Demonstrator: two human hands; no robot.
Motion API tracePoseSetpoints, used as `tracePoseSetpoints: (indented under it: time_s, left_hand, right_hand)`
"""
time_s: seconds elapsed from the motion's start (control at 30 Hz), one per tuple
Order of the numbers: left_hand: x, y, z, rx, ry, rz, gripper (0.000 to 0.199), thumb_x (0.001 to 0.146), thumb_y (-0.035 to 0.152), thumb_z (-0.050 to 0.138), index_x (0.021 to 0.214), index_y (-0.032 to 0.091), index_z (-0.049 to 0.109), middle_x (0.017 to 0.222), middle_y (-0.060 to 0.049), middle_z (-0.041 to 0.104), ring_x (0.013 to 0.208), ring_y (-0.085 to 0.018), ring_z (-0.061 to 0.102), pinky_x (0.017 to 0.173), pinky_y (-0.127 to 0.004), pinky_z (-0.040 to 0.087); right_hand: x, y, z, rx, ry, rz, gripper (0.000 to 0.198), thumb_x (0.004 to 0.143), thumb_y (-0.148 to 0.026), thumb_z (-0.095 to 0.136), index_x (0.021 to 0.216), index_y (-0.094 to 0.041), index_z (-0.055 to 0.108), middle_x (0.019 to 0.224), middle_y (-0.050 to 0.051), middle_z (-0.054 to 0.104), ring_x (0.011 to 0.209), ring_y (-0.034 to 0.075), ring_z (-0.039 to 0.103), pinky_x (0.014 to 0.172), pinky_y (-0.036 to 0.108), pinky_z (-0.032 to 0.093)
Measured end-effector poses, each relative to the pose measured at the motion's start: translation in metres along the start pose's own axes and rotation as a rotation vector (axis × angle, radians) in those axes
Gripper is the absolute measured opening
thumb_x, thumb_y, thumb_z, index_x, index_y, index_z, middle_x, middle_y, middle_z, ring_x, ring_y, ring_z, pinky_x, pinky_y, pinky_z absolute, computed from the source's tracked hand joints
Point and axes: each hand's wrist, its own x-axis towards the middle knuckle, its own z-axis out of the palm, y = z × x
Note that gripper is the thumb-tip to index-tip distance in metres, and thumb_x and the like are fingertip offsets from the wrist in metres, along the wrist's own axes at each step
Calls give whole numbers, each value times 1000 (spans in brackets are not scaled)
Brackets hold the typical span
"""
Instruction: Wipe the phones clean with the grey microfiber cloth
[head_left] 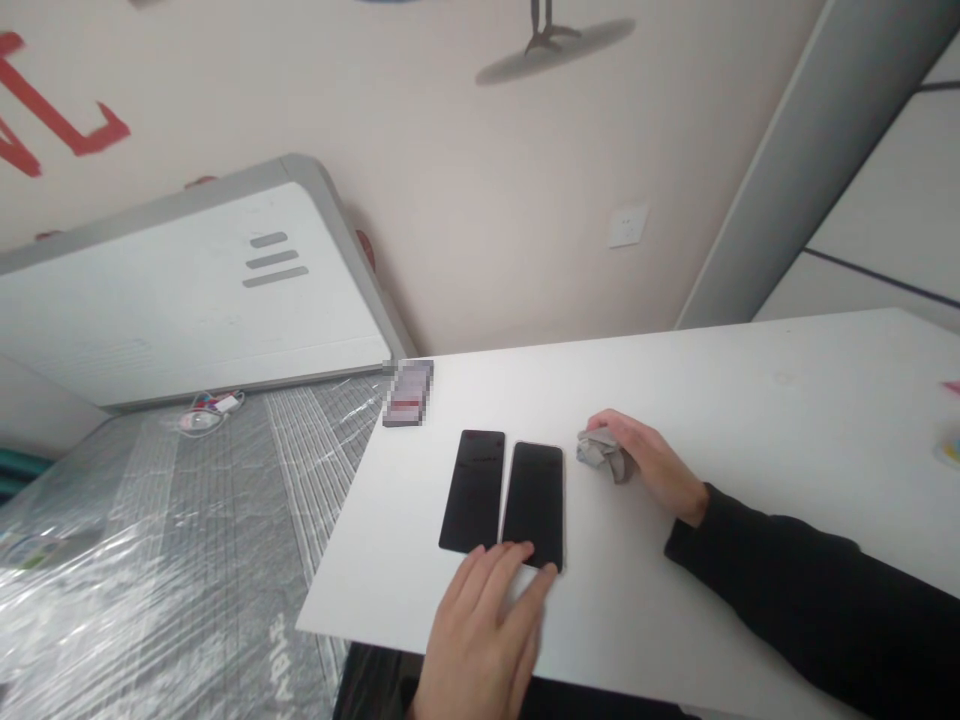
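Note:
Two black smartphones lie side by side on the white table (712, 400), screens up. My left hand (480, 630) reaches in from the front edge, its fingers spread and their tips resting at the near end of the right smartphone (535, 500). Just beside the fingertips is the near edge of the left smartphone (474, 490). To the right of both phones, my right hand (645, 450) is closed around a crumpled grey cloth (602, 453), low over the tabletop. Part of the cloth is hidden under the fingers.
A small blurred box (409, 393) sits at the table's far left corner. Left of the table, a plastic-wrapped mattress (187, 540) carries a coiled cable (214, 412), with a white headboard (187, 290) behind it. A wall socket (628, 227) is above the table.

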Motion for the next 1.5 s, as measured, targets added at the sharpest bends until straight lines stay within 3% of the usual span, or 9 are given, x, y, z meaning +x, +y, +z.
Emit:
tracePoseSetpoints:
  time_s: [0.13, 0.4, 0.7, 0.83, 1.03, 1.17, 1.3, 1.4, 1.5]
  left_hand:
    - [13, -26, -2, 54, -117, 13, 56, 94, 9, 58, 146, 31, 56, 157, -8, 53, 142, -35, 53, 106, -65, 53]
    - [15, -47, 18, 61, -116, -5, 60, 94, 2, 54, 146, 33, 56, 155, -6, 56, 139, -29, 57, 105, -56, 57]
    - [10, -26, 18, 24, -57, -120, 55, 96, 8, 52, 147, 30, 54, 155, -10, 55, 140, -30, 56, 106, -58, 54]
    - [17, -7, 6, -123, 81, -229, 50, 99, 15, 51, 149, 23, 52, 155, -15, 54, 140, -30, 57, 107, -53, 56]
    - [56, 25, -12, -506, 149, -297, 59, 91, 26, 71, 146, 21, 49, 140, -13, 65, 123, -26, 67, 102, -40, 60]
    - [67, 27, -11, -620, 250, -402, 39, 86, 14, 73, 122, 22, 62, 112, -5, 74, 101, -21, 72, 89, -34, 61]
    - [68, -26, -15, -482, 189, -369, 21, 91, 12, 66, 108, 24, 69, 86, 3, 74, 81, -15, 71, 79, -27, 59]
    - [79, -106, -22, -344, 276, -454, 14, 98, 20, 61, 108, 18, 70, 108, -7, 74, 108, -24, 68, 100, -44, 54]
    - [97, -181, -28, -277, 344, -494, 30, 98, 36, 65, 122, 18, 65, 128, -9, 66, 113, -25, 66, 97, -49, 56]
  right_hand:
    - [-2, 3, 2, 123, -47, 72, 61, 75, -78, 73, 98, -22, 64, 83, 4, 71, 68, 20, 65, 62, 33, 52]
    - [0, 7, 4, 247, -106, 140, 57, 77, -70, 77, 99, -18, 74, 78, 7, 75, 72, 24, 72, 68, 38, 60]
    - [-2, -2, 2, 196, -114, 94, 52, 81, -70, 73, 92, -20, 78, 89, 8, 77, 87, 28, 72, 91, 48, 57]
    - [-6, -16, 5, 161, -147, 71, 56, 84, -75, 65, 80, -21, 76, 90, 9, 75, 93, 30, 70, 98, 48, 54]
    - [-50, -46, 29, 43, -156, 26, 57, 101, -66, 41, 121, -24, 75, 116, 10, 72, 113, 28, 68, 108, 46, 50]
    - [-85, -42, 28, -103, -108, 23, 56, 101, -65, 41, 135, -31, 70, 136, 9, 69, 131, 32, 61, 120, 53, 41]
    - [-84, -24, 3, -132, -25, 64, 54, 100, -64, 44, 133, -32, 72, 144, 4, 66, 140, 36, 54, 124, 60, 30]
    - [-68, -15, -15, -94, 85, 47, 53, 94, -67, 52, 122, -30, 79, 135, 5, 71, 133, 39, 60, 123, 61, 34]
    - [-59, -12, -20, 4, 165, 20, 53, 92, -68, 56, 114, -28, 82, 131, 8, 74, 124, 41, 67, 111, 59, 51]
